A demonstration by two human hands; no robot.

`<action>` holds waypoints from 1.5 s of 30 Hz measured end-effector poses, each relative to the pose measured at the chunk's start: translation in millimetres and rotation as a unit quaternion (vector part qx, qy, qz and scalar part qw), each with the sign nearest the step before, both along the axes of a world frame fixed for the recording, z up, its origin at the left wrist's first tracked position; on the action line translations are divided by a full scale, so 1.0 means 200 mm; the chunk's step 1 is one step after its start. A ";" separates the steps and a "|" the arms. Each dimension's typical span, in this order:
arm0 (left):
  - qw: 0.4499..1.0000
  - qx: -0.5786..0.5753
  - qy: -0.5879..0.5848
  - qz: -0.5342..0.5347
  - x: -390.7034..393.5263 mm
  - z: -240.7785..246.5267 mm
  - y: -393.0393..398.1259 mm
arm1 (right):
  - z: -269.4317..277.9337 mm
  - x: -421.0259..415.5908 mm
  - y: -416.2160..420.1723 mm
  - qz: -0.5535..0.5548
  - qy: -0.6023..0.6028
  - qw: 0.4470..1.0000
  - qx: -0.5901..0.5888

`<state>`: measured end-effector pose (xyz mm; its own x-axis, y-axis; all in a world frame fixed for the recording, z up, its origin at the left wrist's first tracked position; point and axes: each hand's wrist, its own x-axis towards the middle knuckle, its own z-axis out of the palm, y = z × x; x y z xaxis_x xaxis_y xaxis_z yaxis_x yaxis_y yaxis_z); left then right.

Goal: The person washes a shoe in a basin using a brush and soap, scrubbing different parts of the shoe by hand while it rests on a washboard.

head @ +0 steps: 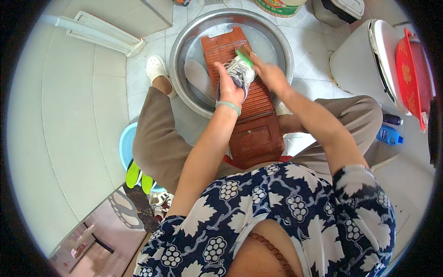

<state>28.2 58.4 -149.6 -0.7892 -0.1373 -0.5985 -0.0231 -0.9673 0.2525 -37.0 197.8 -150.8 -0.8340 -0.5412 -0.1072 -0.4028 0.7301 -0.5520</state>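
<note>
A white lace-up sneaker (246, 77) with a dark collar is gripped at its heel end by my left hand (229, 86), over a reddish-brown washboard (258, 104). My right hand (271, 74), slightly blurred, is closed around a scrub brush (244, 57) whose green bristles meet the toe of the sneaker. The washboard slopes from between my legs into a round metal basin (179, 86) of cloudy water (264, 41). A pale insole (198, 77) lies in the basin, left of the board.
To the right stand a white toilet (356, 59) and a red basin (403, 69), with a blue bottle (389, 135) below. A light-blue tub (127, 138) with green-soled footwear (133, 174) sits by my left leg. A bucket (280, 7) stands behind the metal basin.
</note>
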 end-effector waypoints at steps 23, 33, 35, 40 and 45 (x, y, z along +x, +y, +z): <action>0.998 -0.067 -0.009 -0.015 0.02 0.06 0.01 | -0.08 0.26 0.08 0.019 -0.021 0.998 -0.064; 0.974 -0.187 -0.043 -0.123 0.06 0.16 -0.03 | -0.07 0.14 0.00 -0.105 -0.013 0.988 -0.111; 0.964 -0.187 -0.035 -0.188 0.10 0.23 0.00 | -0.09 0.22 0.02 -0.126 -0.014 0.983 -0.129; 0.814 -0.487 -0.024 -0.316 0.38 0.16 0.03 | -0.05 0.32 0.01 -0.098 -0.027 0.978 -0.182; 0.612 -0.706 -0.114 -0.338 0.40 0.09 -0.05 | -0.01 0.36 0.04 -0.074 0.011 0.978 -0.193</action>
<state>107.3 49.3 -131.9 -0.8693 -0.3330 -0.3652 -0.4880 0.4615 0.7409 35.7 206.8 -152.1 -0.9059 -0.4116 0.0998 -0.3234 0.5201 -0.7905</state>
